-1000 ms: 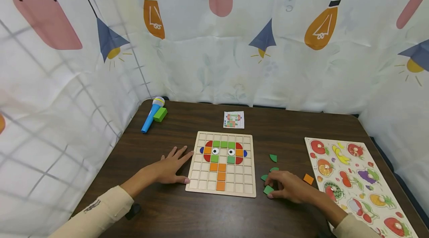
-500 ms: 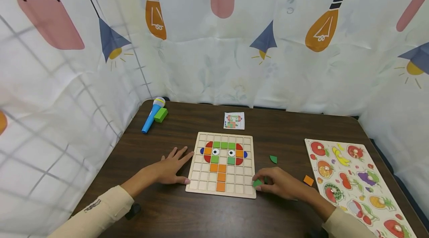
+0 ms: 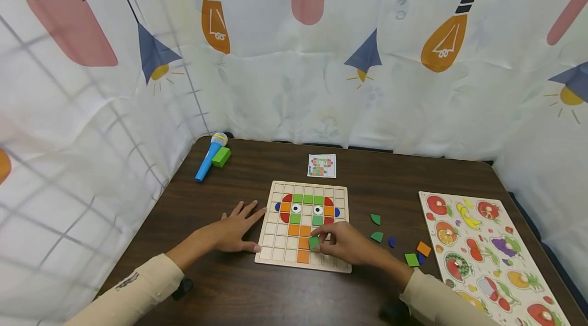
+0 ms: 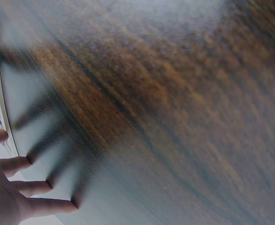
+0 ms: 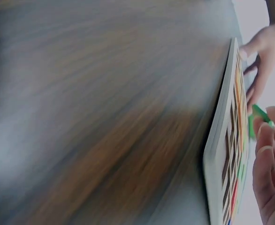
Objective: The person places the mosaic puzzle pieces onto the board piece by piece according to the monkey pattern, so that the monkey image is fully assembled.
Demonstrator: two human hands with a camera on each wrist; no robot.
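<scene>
A wooden grid board (image 3: 275, 253) lies on the table, with coloured tiles set in its cells. Red, green, orange and blue tiles and two eye tiles form a face, and below it runs a column of orange tiles (image 3: 303, 256). My right hand (image 3: 349, 244) pinches a green square tile (image 3: 314, 243) over the board, just right of that column; in the right wrist view the green tile (image 5: 259, 113) shows between thumb and fingertips. Fingers spread, my left hand (image 3: 234, 231) rests at the board's left edge. The left wrist view shows the left fingers (image 4: 39, 187) stretched over the dark table.
Right of the board lie green quarter-round tiles (image 3: 376, 236), a green square tile (image 3: 412, 260), an orange tile (image 3: 423, 249) and blue pieces (image 3: 392, 242). A fruit puzzle board (image 3: 482, 234) lies far right. Behind are a pattern card (image 3: 322, 166), a toy microphone (image 3: 209, 160) and a green block (image 3: 221, 157).
My right hand has picked up the green square tile from the table and carried it left over the board. The loose pieces it covered now show. My left hand stays put.
</scene>
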